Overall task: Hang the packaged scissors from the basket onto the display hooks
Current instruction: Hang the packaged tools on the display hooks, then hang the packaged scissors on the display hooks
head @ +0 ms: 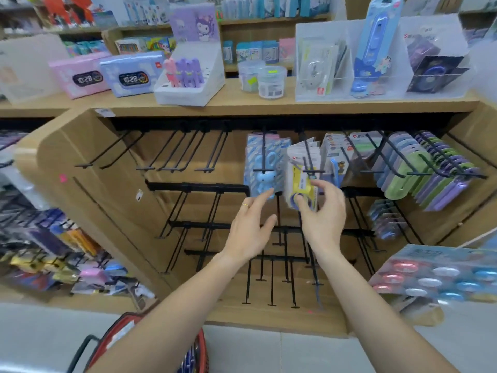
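Note:
A pack of yellow-and-blue scissors [301,184] hangs at the front of a black hook [309,160] in the top row. My right hand [322,214] pinches the pack's lower end between thumb and fingers. To its left a pack of blue bunny scissors [262,170] hangs on the neighbouring hook. My left hand [252,224], a ring on one finger, reaches up with straight fingers whose tips touch the bottom of that blue pack. The red basket [118,335] sits on the floor at the lower edge, mostly hidden behind my left forearm.
Several bare black hooks [172,154] fill the top row's left side and the lower rows [269,265]. Green and purple packs [422,170] crowd the hooks at right. A wooden shelf [242,103] above carries clocks and boxes. A blister card [441,275] juts in at lower right.

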`<state>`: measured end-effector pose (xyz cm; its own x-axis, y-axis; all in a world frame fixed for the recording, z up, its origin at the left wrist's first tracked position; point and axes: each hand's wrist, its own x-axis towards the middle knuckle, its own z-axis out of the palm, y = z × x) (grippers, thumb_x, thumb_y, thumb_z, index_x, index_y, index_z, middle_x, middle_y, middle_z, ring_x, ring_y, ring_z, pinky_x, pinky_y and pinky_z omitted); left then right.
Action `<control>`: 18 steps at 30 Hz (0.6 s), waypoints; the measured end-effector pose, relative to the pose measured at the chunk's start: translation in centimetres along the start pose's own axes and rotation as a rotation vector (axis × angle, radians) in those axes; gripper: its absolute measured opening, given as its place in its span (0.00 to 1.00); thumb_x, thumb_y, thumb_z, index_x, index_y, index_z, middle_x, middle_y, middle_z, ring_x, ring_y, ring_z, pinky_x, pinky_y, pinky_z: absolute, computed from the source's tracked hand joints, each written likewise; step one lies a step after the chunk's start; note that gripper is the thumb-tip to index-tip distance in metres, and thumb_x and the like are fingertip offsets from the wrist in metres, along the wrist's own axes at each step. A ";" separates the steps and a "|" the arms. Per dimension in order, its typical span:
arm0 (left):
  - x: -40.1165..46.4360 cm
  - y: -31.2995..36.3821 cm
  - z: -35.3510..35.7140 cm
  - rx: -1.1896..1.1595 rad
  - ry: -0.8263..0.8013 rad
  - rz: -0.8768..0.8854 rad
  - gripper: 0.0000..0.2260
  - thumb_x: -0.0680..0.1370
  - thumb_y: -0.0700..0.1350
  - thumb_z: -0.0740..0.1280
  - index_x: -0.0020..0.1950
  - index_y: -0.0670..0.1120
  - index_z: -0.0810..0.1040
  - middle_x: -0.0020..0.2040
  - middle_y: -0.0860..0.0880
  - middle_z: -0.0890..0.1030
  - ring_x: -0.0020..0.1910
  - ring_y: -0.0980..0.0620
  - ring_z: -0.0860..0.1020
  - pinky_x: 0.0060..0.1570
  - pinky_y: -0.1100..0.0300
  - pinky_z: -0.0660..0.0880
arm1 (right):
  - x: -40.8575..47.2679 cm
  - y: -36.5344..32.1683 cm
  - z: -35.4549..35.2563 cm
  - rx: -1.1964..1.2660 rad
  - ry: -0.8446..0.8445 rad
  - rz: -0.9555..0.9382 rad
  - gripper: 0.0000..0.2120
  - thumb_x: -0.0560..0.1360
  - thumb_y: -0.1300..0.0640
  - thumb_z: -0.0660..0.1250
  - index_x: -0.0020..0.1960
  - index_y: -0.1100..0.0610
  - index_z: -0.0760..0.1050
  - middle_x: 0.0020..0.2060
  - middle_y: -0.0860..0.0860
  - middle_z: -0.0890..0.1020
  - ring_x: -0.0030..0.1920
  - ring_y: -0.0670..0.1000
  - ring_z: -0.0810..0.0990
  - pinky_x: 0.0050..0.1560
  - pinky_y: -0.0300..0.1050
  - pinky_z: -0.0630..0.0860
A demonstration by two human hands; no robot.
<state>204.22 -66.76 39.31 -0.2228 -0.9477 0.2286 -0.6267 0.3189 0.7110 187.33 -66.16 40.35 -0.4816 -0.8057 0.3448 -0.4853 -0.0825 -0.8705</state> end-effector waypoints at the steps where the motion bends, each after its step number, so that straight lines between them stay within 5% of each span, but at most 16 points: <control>1: -1.2 -1.0 -0.8 0.005 0.011 -0.024 0.27 0.84 0.48 0.67 0.82 0.59 0.64 0.68 0.51 0.73 0.64 0.53 0.76 0.63 0.55 0.76 | -1.2 -0.3 -0.1 -0.013 0.010 -0.015 0.19 0.76 0.57 0.75 0.65 0.50 0.77 0.66 0.51 0.75 0.71 0.52 0.72 0.70 0.46 0.68; 4: -5.4 -4.7 -3.4 0.021 0.042 -0.119 0.26 0.85 0.49 0.66 0.81 0.60 0.65 0.68 0.52 0.73 0.64 0.53 0.76 0.62 0.54 0.76 | -5.1 -1.3 0.2 0.033 -0.010 -0.045 0.18 0.76 0.59 0.75 0.64 0.51 0.76 0.67 0.50 0.74 0.72 0.52 0.72 0.71 0.45 0.67; 8: -12.5 -10.3 -6.8 0.084 0.107 -0.277 0.24 0.85 0.50 0.66 0.81 0.58 0.67 0.68 0.51 0.74 0.65 0.51 0.77 0.64 0.55 0.74 | -11.4 -2.1 4.5 0.080 -0.348 -0.085 0.18 0.77 0.58 0.74 0.65 0.50 0.76 0.61 0.44 0.78 0.64 0.46 0.77 0.68 0.50 0.75; 12: -21.0 -16.8 -9.5 0.122 0.147 -0.517 0.23 0.84 0.54 0.65 0.79 0.60 0.69 0.70 0.49 0.74 0.66 0.46 0.76 0.66 0.47 0.76 | -19.0 -2.2 10.6 0.069 -0.699 -0.061 0.19 0.79 0.55 0.73 0.68 0.50 0.76 0.63 0.42 0.79 0.66 0.44 0.76 0.69 0.49 0.74; 18: -33.6 -25.6 -11.3 0.185 0.138 -0.857 0.24 0.83 0.50 0.68 0.80 0.52 0.71 0.72 0.43 0.73 0.72 0.42 0.71 0.71 0.51 0.68 | -30.9 2.1 18.7 -0.003 -1.041 0.114 0.20 0.79 0.53 0.73 0.68 0.45 0.73 0.60 0.35 0.76 0.65 0.44 0.76 0.64 0.44 0.72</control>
<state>236.17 -43.30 20.90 0.4634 -0.8512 -0.2465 -0.6500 -0.5155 0.5584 214.83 -52.45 21.28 0.3411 -0.9156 -0.2131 -0.4790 0.0258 -0.8774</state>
